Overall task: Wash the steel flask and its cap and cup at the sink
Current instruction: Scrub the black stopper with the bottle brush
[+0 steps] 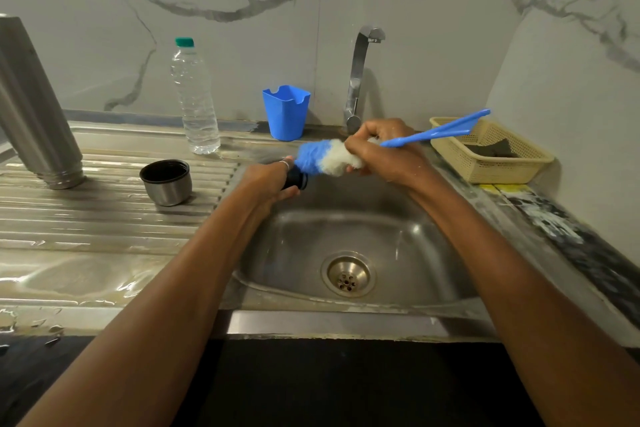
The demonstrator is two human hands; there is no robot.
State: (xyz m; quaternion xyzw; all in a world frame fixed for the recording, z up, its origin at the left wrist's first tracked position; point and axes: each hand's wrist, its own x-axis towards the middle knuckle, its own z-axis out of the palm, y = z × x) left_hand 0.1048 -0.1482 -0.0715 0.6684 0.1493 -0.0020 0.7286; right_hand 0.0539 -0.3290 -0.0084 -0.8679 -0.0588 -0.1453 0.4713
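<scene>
Left hand [268,180] is gripping the dark cap [297,178], fingers curled round it, holding it above the back left of the sink [408,246]. Right hand [381,152] is clamping the brush [322,158] where bristles meet handle; the blue bristle tip is pressing against the cap, the white bristles are bunching under the fingers, and the blue handle is pointing right, out over the basket [502,170].

Flask [34,107] is standing mouth down on the drainboard [104,225], far left. Cup [166,182] is sitting upright just right of it, apart, dark inside. Drainboard is looking wet.

Bottle [195,97], green-capped, is standing at the back; blue holder [285,113] is sitting between it and the tap [360,80]. Basket is holding a dark sponge [495,149].
</scene>
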